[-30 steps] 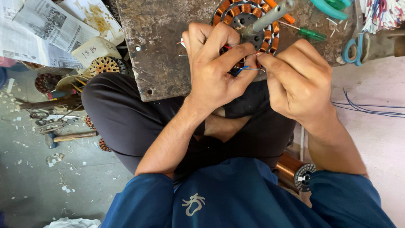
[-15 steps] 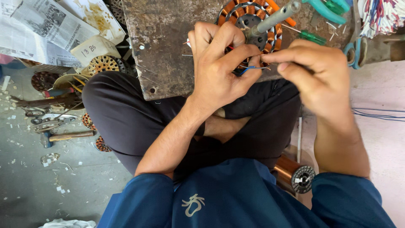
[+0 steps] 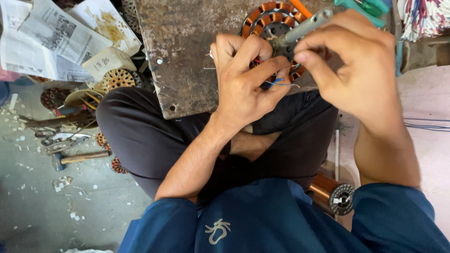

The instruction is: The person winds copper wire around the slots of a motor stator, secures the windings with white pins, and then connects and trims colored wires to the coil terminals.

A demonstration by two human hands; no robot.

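A round motor stator (image 3: 267,21) with copper coils and a grey shaft lies on a worn metal plate (image 3: 187,51) over my lap. My left hand (image 3: 246,79) rests on the stator's near edge, its fingers pinching thin blue and red wires (image 3: 276,83). My right hand (image 3: 351,61) hovers just right of it, fingers curled and pinching close to the same wires by the shaft. Most of the stator is hidden under both hands.
A spool of copper wire (image 3: 330,192) lies by my right knee. To the left on the floor are newspapers (image 3: 42,37), another wound stator (image 3: 117,78), a hammer (image 3: 79,158) and scissors (image 3: 61,138). Green-handled pliers (image 3: 365,7) and a wire bundle (image 3: 426,18) sit at top right.
My right hand has lifted up and away from the left hand's fingertips toward the shaft. The view has moved closer to the plate.
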